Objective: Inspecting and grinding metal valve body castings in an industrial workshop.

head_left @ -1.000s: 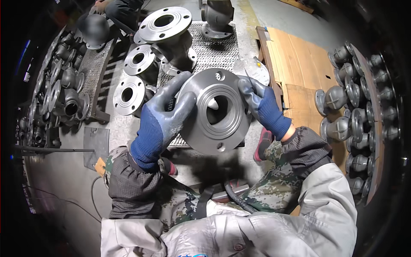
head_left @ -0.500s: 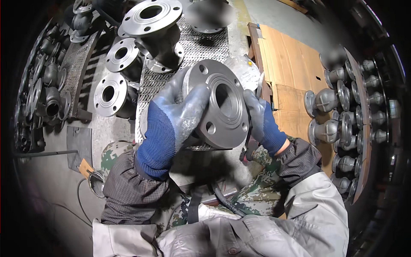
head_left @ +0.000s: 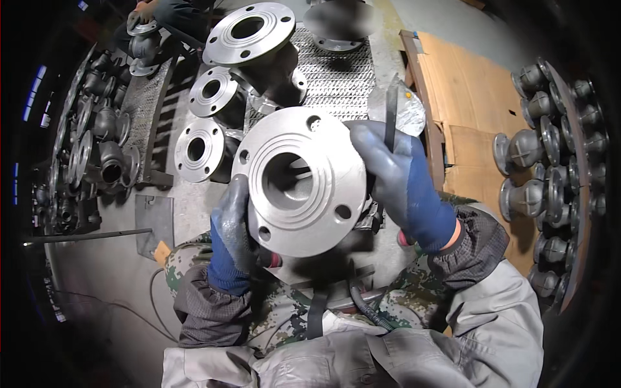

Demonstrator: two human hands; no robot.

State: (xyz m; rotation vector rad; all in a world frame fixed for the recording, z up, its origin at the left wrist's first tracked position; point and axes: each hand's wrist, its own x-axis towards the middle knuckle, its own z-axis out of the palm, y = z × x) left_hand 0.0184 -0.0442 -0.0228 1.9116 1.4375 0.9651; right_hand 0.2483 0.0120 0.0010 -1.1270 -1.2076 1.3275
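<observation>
In front of me a grey metal flanged valve body (head_left: 345,181) faces up with its round bore and bolt holes showing. My left hand (head_left: 231,223), in a blue and grey coated glove, is closed on the flange's left edge. The right hand (head_left: 388,165), gloved alike, presses the flange's upper right edge with its thumb side. A narrow, dark, flat file-like bar (head_left: 391,116) stands upright in that right hand, its upper end sticking out above the fingers. The underside of the casting is hidden behind its flange.
Several flanged castings (head_left: 197,149) stand beyond on a textured metal bench top (head_left: 336,71). A plastic-wrapped bundle (head_left: 404,113) lies near my right hand. Cardboard (head_left: 475,97) and racked castings (head_left: 527,149) are at the right. At far left, a person's hand (head_left: 147,9) is on another casting (head_left: 145,48).
The flange has turned to face me more squarely and moved lower left. My left hand has shifted down to its edge; the right hand has come up over its right side with the dark bar.
</observation>
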